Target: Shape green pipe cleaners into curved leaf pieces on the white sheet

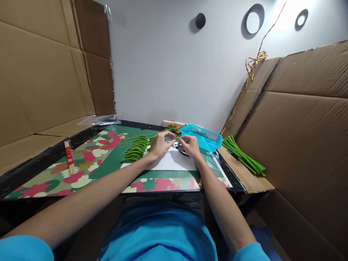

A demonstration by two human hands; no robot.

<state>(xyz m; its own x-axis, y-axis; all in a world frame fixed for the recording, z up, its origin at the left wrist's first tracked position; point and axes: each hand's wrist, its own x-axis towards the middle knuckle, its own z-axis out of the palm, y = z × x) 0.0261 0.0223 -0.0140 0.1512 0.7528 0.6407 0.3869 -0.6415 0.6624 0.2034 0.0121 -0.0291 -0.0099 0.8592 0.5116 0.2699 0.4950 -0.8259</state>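
Note:
Between my two hands is a short piece of green pipe cleaner (177, 137). My left hand (160, 145) is closed in a pinch at its left end, and my right hand (191, 146) pinches the other end. Both hands are just above a white sheet of paper (174, 163). A row of curved green pipe cleaner pieces (136, 149) lies left of my left hand, with more green partly hidden behind it. Under my right hand is a dark round item (185, 151), mostly covered, so its kind is unclear.
A blue plastic basket (214, 142) stands behind my right hand, beside orange and green fuzzy shapes (173, 127). A bundle of green pipe cleaners (244, 156) lies on cardboard at right. A red-wrapped packet of sticks (69, 157) lies left. Cardboard walls (304, 123) flank the table.

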